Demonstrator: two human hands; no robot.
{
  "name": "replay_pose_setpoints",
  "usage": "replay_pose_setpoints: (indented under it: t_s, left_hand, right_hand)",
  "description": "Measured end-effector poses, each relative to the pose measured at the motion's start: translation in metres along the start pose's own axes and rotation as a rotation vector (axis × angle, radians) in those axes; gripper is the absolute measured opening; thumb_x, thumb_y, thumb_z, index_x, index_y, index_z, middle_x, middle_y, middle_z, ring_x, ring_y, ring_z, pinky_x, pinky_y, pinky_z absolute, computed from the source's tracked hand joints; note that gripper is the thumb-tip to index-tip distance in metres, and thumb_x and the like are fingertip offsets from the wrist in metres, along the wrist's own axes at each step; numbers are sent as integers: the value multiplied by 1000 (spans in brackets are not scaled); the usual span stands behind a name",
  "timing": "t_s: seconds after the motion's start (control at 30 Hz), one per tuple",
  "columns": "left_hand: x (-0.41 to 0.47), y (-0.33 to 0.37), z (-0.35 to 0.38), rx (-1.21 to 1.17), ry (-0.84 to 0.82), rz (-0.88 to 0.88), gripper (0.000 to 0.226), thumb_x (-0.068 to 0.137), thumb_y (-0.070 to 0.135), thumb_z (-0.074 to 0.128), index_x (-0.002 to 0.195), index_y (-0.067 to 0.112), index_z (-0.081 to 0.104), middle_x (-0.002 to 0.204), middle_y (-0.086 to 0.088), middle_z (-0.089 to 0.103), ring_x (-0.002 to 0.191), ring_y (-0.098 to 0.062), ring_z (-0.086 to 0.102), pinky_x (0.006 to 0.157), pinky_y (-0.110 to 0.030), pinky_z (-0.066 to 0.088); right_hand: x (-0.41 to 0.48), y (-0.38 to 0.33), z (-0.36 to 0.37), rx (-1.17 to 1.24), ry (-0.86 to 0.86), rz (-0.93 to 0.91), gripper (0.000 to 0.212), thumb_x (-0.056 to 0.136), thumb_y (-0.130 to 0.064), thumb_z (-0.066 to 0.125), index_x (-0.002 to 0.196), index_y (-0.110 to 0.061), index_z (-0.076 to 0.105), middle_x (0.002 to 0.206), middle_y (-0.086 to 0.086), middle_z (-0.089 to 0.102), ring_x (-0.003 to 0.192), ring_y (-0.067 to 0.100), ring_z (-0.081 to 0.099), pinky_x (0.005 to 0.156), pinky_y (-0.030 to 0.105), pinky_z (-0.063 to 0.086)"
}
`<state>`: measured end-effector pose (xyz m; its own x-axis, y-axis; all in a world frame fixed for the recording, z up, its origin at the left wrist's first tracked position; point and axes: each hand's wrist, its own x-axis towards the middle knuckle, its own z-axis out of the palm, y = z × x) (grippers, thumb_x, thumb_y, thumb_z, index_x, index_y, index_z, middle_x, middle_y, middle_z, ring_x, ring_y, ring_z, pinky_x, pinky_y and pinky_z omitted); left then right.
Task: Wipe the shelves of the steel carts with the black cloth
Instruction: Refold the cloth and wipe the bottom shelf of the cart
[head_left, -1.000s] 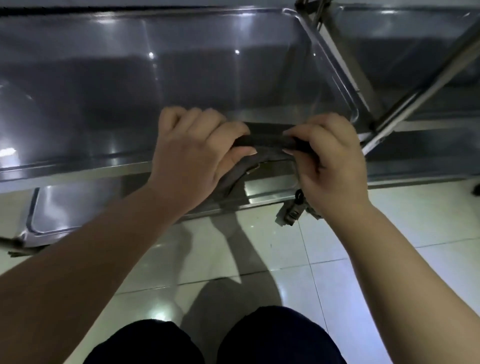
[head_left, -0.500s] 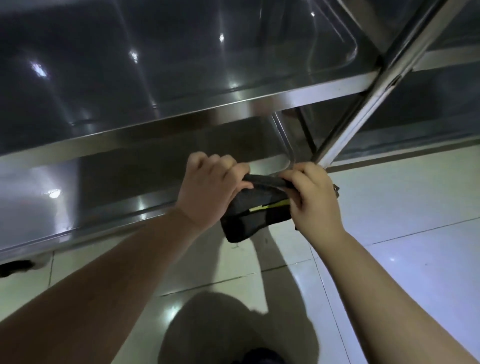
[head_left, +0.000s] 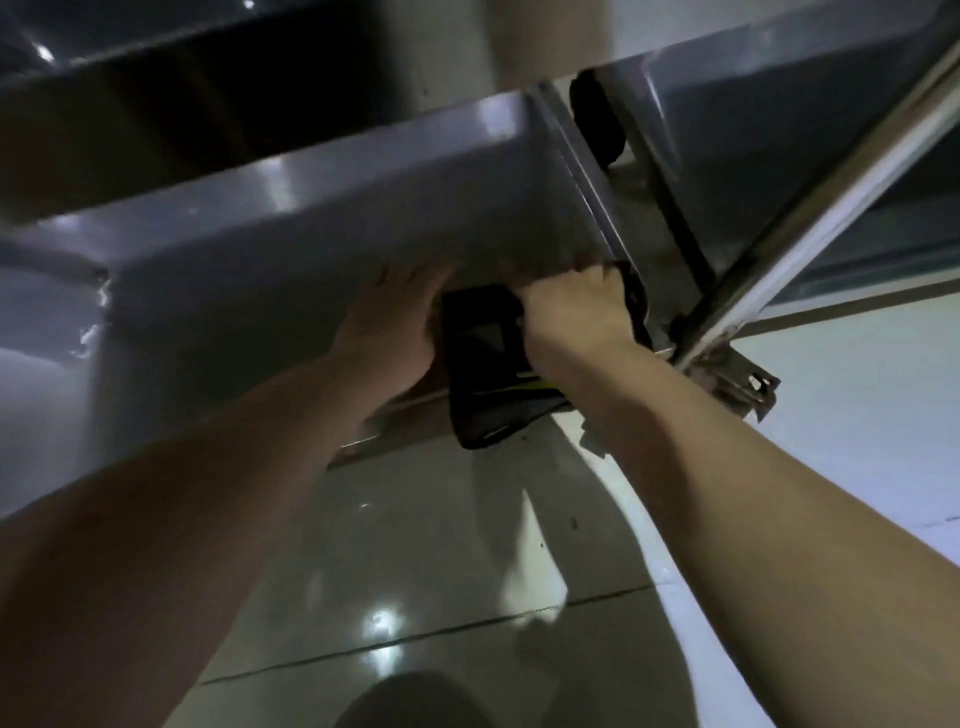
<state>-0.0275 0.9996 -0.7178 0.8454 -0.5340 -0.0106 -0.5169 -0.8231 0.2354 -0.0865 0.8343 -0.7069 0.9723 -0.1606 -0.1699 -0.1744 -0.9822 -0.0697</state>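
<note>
The black cloth, with a thin yellow-green stripe, lies over the front right corner of the bottom shelf of the steel cart; its lower end hangs over the rim. My right hand is closed on the cloth's upper right part, close to the cart's corner post. My left hand rests against the cloth's left edge on the shelf; it is blurred, and its fingers look spread flat.
A higher shelf overhangs at the top. A caster bracket sits under the corner post. A second steel cart stands to the right. Glossy floor tiles fill the foreground.
Both hands have gone down and forward with the cloth, from in front of the cart onto the bottom shelf's right corner. The view has dropped lower and closer.
</note>
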Motion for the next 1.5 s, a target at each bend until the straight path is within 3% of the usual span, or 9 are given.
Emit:
replay_pose_setpoints:
  t_s: [0.07, 0.17, 0.27, 0.4, 0.6, 0.8, 1.03, 1.2, 1.5]
  left_hand:
    - [-9, -25, 12, 3, 2, -3, 53, 97, 11, 48, 148, 20, 38, 153, -7, 38, 143, -31, 28, 115, -45, 27]
    - [-5, -54, 26, 117, -60, -157, 52, 103, 36, 36, 153, 30, 25, 161, -1, 24, 149, -30, 10, 118, -59, 9]
    - [3, -57, 40, 138, -124, -322, 54, 103, 49, 20, 154, 42, 4, 164, 9, 2, 150, -29, -8, 112, -67, -9]
    - [-1, -56, 49, 145, -57, -327, 55, 101, 49, 17, 153, 47, -2, 164, 13, -6, 151, -23, -8, 116, -62, -6]
    - [-2, -57, 52, 165, -73, -322, 57, 99, 50, 15, 152, 46, -5, 164, 12, -6, 151, -23, -9, 116, -60, -5]
    - [-1, -57, 52, 148, -71, -321, 59, 99, 51, 20, 153, 46, -4, 163, 13, -8, 150, -23, -11, 116, -61, -6]
    - [0, -60, 55, 152, -52, -332, 57, 99, 52, 18, 151, 49, -7, 163, 15, -7, 151, -23, -9, 116, -61, -3]
    - [-2, -58, 56, 155, -54, -334, 58, 99, 52, 17, 152, 48, -7, 163, 14, -9, 151, -24, -8, 116, -60, -5]
    - [-1, -61, 54, 137, -48, -325, 57, 100, 52, 22, 151, 50, -3, 163, 15, -7, 151, -22, -8, 116, -60, -5]
  right_hand:
    - [1, -12, 23, 84, -25, -17, 57, 98, -44, 45, 151, -38, 26, 153, 12, 30, 141, 45, 17, 115, 62, 8]
    - [-5, -18, 39, -46, 56, 0, 61, 98, -56, 32, 153, -38, 14, 163, 10, 9, 145, 49, -4, 111, 69, -8]
    - [-12, -27, 47, -35, 67, 29, 63, 97, -61, 23, 154, -40, 5, 163, 10, -1, 144, 48, -11, 113, 64, -10]
    - [-6, -20, 58, 72, -61, 71, 61, 92, -71, 17, 147, -57, -7, 162, 1, -18, 143, 50, -15, 113, 62, 4]
    - [86, -2, 54, 24, 9, 69, 59, 91, -74, 10, 145, -60, -8, 162, -5, -15, 144, 47, -16, 111, 63, -8]
    - [143, -5, 44, 50, 32, 51, 61, 92, -72, 16, 149, -55, 1, 164, 0, -8, 143, 49, -13, 111, 67, -1]
    - [47, 12, 55, 94, -36, 81, 59, 92, -72, 17, 145, -61, -6, 162, -7, -14, 145, 43, -15, 112, 61, 8]
    - [-1, 21, 58, 55, -75, 47, 58, 89, -75, 15, 140, -65, -11, 162, -9, -17, 145, 43, -17, 114, 58, 6]
    - [151, 4, 44, 38, 49, 43, 61, 92, -72, 19, 149, -55, 4, 164, -1, -4, 144, 50, -9, 112, 65, 4]
